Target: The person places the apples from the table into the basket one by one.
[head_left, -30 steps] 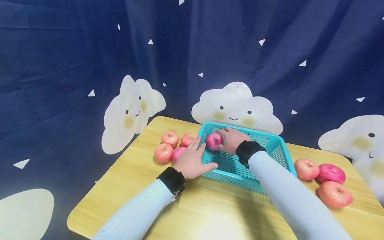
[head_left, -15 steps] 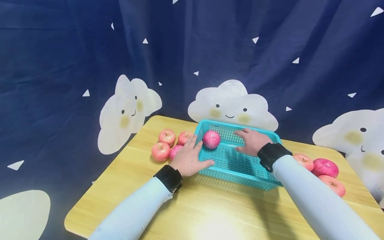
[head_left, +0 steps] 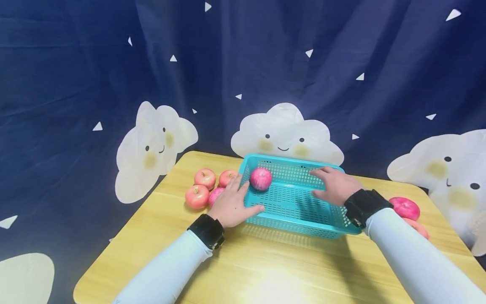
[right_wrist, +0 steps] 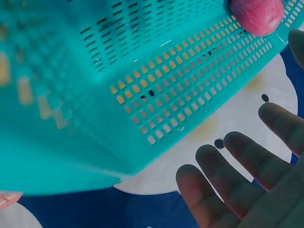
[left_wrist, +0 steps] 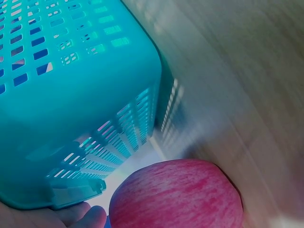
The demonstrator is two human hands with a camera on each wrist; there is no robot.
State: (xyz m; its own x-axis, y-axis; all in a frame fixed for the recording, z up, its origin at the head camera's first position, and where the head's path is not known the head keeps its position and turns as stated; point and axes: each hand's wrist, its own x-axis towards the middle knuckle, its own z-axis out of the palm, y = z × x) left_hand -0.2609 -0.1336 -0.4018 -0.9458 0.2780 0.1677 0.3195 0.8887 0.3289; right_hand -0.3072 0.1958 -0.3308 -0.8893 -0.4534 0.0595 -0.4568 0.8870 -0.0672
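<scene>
A turquoise plastic basket [head_left: 296, 228] stands on the table, with one dark pink apple [head_left: 260, 179] in its back left corner. My left hand [head_left: 230, 205] lies spread over the basket's left rim, its thumb stretched along the front. Just left of that hand sits a pink apple [left_wrist: 178, 197], partly covered by it in the head view. Over the right part of the basket hovers my right hand [head_left: 337, 185], holding nothing, its fingers [right_wrist: 244, 159] spread apart in the right wrist view.
Several apples [head_left: 197, 196] cluster on the table left of the basket. To the right, a dark pink apple [head_left: 405, 208] and a paler apple [head_left: 417, 228] are partly hidden by my right forearm. A blue cloud-patterned curtain [head_left: 273, 50] hangs behind the wooden table [head_left: 159, 236].
My right hand has let go of the apple in the basket's back left corner and moved right, above the basket. The left hand stays at the left rim. The head view has shifted slightly.
</scene>
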